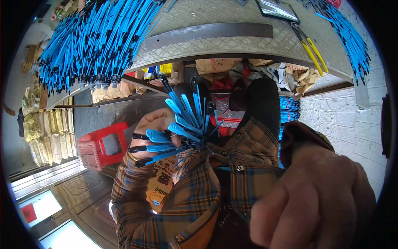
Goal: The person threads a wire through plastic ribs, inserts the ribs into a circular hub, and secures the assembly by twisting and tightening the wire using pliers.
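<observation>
My left hand is closed around a bundle of thin blue plastic strips in front of my chest. The strips fan outward; some have black end pieces, others rounded blue ends. Their lower ends meet in a dark cluster near my shirt. My right hand is raised close to the camera at the lower right, apart from the bundle. Its fingers are curled in, and the side facing me hides whatever they may hold.
A worktable ahead carries a big heap of blue strips, another pile, a flat metal bar, yellow-handled pliers and a dark-framed screen. A red plastic stool stands at left. Sacks lie beneath the table.
</observation>
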Available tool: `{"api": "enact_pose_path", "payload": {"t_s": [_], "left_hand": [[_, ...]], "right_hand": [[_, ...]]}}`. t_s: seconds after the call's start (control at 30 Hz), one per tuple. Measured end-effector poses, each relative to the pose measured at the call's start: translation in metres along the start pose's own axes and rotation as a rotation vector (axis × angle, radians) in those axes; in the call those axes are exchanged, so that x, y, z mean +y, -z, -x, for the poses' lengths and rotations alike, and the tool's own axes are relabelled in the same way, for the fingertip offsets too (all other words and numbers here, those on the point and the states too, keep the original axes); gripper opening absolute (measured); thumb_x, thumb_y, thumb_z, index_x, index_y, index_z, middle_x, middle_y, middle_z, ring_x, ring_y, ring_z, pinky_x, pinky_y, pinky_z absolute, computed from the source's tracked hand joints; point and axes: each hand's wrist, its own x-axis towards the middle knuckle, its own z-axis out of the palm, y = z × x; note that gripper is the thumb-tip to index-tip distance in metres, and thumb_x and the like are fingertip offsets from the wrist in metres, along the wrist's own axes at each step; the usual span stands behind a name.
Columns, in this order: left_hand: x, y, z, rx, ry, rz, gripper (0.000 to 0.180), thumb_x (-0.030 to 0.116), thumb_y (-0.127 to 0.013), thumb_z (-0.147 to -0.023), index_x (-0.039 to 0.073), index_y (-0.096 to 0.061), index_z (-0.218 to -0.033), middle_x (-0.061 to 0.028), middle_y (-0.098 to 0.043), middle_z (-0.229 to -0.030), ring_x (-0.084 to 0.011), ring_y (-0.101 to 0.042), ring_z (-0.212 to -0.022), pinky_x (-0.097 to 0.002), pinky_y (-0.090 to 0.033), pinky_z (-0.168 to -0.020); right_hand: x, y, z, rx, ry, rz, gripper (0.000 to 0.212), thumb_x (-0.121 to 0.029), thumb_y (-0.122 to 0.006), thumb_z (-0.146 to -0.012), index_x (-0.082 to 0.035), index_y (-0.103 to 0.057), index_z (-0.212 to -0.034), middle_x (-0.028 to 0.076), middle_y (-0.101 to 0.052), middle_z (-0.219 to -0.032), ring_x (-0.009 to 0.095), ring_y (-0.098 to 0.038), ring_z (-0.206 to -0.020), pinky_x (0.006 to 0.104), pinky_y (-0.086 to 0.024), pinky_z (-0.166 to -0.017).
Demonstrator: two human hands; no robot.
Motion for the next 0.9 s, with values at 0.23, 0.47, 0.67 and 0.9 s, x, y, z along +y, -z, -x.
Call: {"api": "enact_pose_path", "payload": {"t_s": [0.23,0.47,0.67,0.9], "left_hand": [[-0.002,-0.004,0.004,0.032,-0.022,-0.063,0.015,0.012,-0.05,-0.085,-0.001,-0.055,-0.08,-0.0108,-0.059,-0.066,-0.0186,-0.059,-0.062,-0.0266,-0.048,-0.062],[0.003,-0.004,0.01,-0.049,0.002,-0.173,0.014,0.01,-0.051,-0.085,-0.002,-0.056,-0.079,-0.0094,-0.059,-0.07,-0.0158,-0.058,-0.063,-0.0253,-0.047,-0.062],[0.007,-0.004,0.013,-0.238,0.019,-0.237,0.016,0.009,-0.051,-0.085,-0.004,-0.057,-0.078,-0.0086,-0.059,-0.072,-0.0135,-0.057,-0.064,-0.0245,-0.045,-0.062],[0.017,-0.01,0.003,-0.326,0.088,-0.365,0.015,0.007,-0.053,-0.082,-0.005,-0.059,-0.077,-0.0103,-0.057,-0.07,-0.0154,-0.056,-0.066,-0.0254,-0.045,-0.063]], "right_hand": [[0.0,0.034,0.017,-0.108,0.105,-0.293,0.028,-0.036,-0.053,-0.086,-0.008,-0.054,-0.088,0.004,-0.057,-0.074,0.021,-0.055,-0.073,0.0345,-0.045,-0.065],[0.01,0.07,0.02,-0.216,0.207,-0.61,0.028,-0.037,-0.05,-0.089,-0.01,-0.055,-0.083,0.001,-0.059,-0.069,0.019,-0.057,-0.07,0.0349,-0.047,-0.063],[0.026,-0.016,-0.02,-0.227,0.003,-0.381,0.03,-0.035,-0.05,-0.087,-0.007,-0.051,-0.098,0.007,-0.055,-0.088,0.02,-0.055,-0.085,0.0337,-0.045,-0.071],[0.102,-0.077,0.05,-0.349,-0.614,-0.373,0.108,-0.054,-0.062,-0.074,-0.002,0.004,-0.142,0.02,-0.021,-0.143,0.027,-0.022,-0.133,0.0373,-0.017,-0.107]]}}
